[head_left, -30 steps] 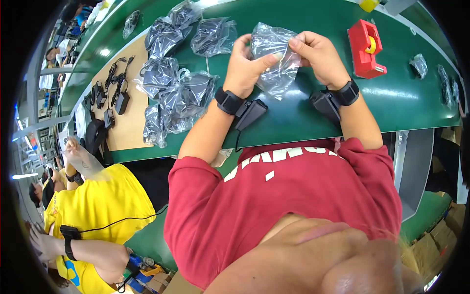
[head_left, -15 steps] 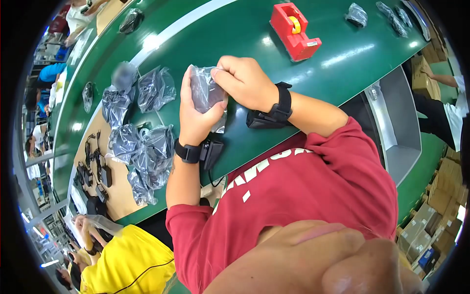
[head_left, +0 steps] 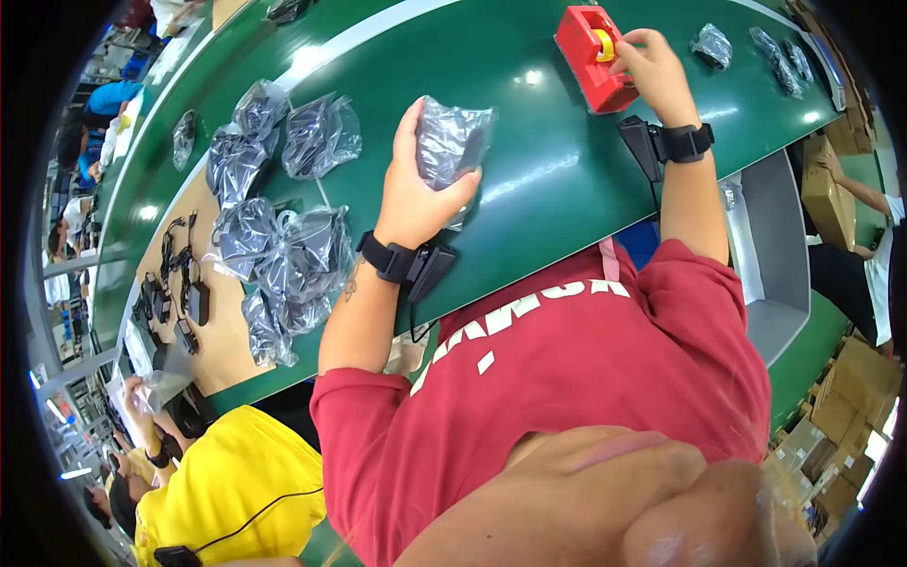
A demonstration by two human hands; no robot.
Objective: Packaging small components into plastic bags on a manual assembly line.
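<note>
1. Here, our left hand (head_left: 416,194) grips a clear plastic bag (head_left: 452,142) holding a dark item, above the green conveyor belt (head_left: 529,189).
2. Our right hand (head_left: 652,76) has its fingers closed on the yellow roll in the red tape dispenser (head_left: 590,47), farther along the belt.
3. To our left, more filled bags (head_left: 283,246) lie heaped near a co-worker's yellow shirt (head_left: 227,482).

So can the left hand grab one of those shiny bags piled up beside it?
Probably not right now: the left hand already grips a plastic-wrapped bag. The pile of bags lies close, nothing between.
</note>
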